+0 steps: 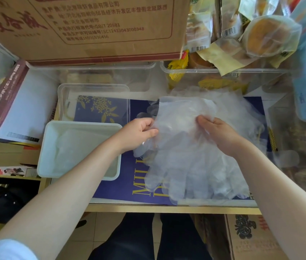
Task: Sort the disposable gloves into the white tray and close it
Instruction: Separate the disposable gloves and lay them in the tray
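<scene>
Here we pinch one disposable glove (pixel 178 117) by its far edge, left hand (pixel 139 133) and right hand (pixel 217 132) curled on it, over the glove pile (pixel 195 171) on the blue mat (pixel 125 184). White tray (pixel 44 147) sits left, clear lid (pixel 92 87) behind it.

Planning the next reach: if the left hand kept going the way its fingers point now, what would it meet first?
The left hand points right, pinching the clear glove. More glove film lies straight ahead, then likely the right hand gripping the same glove; depth is unclear.
</scene>
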